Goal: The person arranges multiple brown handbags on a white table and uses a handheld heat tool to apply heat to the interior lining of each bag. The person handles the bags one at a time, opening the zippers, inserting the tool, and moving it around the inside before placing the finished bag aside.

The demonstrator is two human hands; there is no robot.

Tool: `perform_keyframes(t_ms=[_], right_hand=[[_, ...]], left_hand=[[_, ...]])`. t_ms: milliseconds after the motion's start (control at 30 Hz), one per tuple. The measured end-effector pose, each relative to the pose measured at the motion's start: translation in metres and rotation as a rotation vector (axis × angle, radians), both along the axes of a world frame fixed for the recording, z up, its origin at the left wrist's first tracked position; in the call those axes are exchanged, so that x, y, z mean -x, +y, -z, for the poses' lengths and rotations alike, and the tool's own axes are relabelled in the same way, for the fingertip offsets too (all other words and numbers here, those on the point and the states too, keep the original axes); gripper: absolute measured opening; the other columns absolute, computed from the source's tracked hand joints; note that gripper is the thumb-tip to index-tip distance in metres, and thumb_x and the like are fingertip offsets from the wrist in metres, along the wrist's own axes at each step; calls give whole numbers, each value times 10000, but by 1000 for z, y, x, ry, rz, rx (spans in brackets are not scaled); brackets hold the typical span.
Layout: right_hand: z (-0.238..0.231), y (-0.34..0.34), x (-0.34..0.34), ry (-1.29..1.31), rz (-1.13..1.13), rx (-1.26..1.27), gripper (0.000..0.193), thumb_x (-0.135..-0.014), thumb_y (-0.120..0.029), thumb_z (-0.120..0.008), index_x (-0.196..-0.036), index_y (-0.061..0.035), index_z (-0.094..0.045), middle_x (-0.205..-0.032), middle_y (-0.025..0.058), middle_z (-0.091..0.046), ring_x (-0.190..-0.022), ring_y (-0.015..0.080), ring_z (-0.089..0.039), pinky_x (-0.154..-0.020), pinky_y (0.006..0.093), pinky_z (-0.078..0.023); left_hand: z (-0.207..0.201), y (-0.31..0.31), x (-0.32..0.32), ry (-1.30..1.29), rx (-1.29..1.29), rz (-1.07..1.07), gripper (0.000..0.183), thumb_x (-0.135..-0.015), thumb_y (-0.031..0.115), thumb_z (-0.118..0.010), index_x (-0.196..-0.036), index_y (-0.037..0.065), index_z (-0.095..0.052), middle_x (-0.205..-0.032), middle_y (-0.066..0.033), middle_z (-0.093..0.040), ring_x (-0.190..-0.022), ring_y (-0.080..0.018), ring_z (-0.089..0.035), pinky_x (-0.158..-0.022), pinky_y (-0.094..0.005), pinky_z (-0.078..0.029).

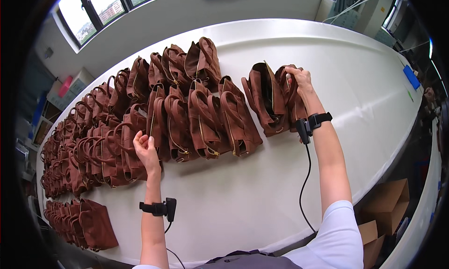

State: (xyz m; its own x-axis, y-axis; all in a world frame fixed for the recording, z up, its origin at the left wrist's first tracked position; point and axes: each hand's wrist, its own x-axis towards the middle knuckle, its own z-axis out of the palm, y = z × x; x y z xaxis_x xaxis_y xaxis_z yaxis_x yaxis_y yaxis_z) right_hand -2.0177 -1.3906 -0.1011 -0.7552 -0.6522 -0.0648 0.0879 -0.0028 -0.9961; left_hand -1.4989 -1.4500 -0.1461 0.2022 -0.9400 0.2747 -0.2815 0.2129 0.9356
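At the right of the group, two brown leather handbags stand close together on the white table. My right hand is closed on the top of the outer handbag, by its handle. Beside it, the other handbag stands upright with its zipped top gaping. My left hand is held up in front of a brown handbag in the near row. Its fingers are loosely curled, the thumb apart from them, and I see nothing in them.
Rows of similar brown handbags fill the left half of the white table, with a smaller cluster at the near left. A blue object lies at the right edge. Cardboard boxes stand below it. Cables hang from both wrist straps.
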Motion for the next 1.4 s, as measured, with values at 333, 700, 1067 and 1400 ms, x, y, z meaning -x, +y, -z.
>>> perform_keyframes(t_ms=[333,700,1067,1400], right_hand=[[-37,-167,37,132,-137,120,210,-708,-174,-758,-751,-60,-587,-649,52,-625,-486,124,-554,-448,238,-460],[112,-265,96,592,134,-359,228,-825,-177,-537,-994,-54,-627,-907,122,-650,-903,259,-614,-798,349,-479],[185,-140,87,530,-116,-271,777,-725,-85,-587,-1445,-166,-307,-1146,104,-528,-1056,219,-497,-961,353,-378],[196,-212,35,-60,-297,-10,214,-892,-199,-558,-1084,-104,-565,-886,14,-558,-748,104,-513,-658,275,-469]], left_hand=[[128,203,-79,-895,-135,300,367,-728,-1,-544,-1090,41,-506,-1124,-178,-429,-1093,-347,-392,-946,-445,-311],[144,192,-84,-944,-174,252,301,-692,6,-516,-984,71,-488,-1089,-170,-422,-1029,-339,-396,-913,-457,-302],[146,193,-85,-923,-159,248,307,-702,12,-522,-1000,72,-484,-1089,-167,-417,-1016,-343,-395,-890,-445,-310],[139,201,-89,-992,-163,213,335,-697,26,-542,-1020,84,-475,-1106,-148,-413,-1043,-333,-393,-884,-435,-322]])
